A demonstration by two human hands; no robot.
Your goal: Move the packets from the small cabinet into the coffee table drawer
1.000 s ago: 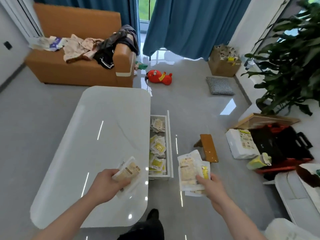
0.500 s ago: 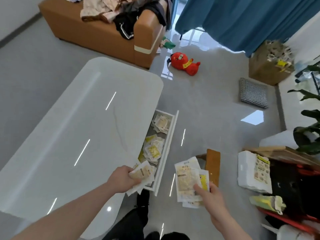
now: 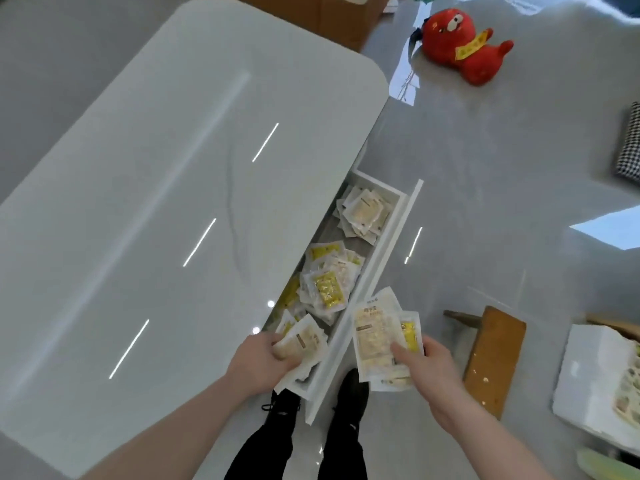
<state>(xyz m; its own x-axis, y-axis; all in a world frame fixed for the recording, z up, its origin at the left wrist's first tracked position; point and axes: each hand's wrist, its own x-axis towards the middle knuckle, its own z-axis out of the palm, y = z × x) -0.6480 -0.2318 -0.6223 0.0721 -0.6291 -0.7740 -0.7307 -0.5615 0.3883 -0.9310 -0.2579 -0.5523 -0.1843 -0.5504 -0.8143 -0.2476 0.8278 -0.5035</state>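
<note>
The coffee table drawer (image 3: pixel 381 268) is pulled out from the right long side of the white coffee table (image 3: pixel 156 220), and it's already pretty full. There's a pile of pale packets (image 3: pixel 363 214) at the far end, a heap of yellow-and-white packets (image 3: pixel 325 289) in the middle, and a few more half hidden at the near end.

The left hand (image 3: pixel 263 362) is over the drawer's near end, fingers curled around a small bunch of pale packets (image 3: pixel 301 341) that sit inside the drawer walls. Can't tell if they're touching the bottom. Their long axis runs roughly along the drawer, pointing toward its far end.

The right hand (image 3: pixel 429 368) is just outside the drawer front, over the floor, thumb and fingers pinched on a fanned stack of packets (image 3: pixel 375 332). The big top one stands lengthwise, its printed top edge pointing away from the person, and a yellow-labelled one peeks out on the right.

Around it: a small wooden stool (image 3: pixel 491 358) is near the right hand, with a white foam box (image 3: pixel 588 382) past that. A red plush toy (image 3: pixel 460 43) lies well off on the grey floor, beyond the table's far corner. The person's black shoes (image 3: pixel 349 389) are right under the drawer's near end.
</note>
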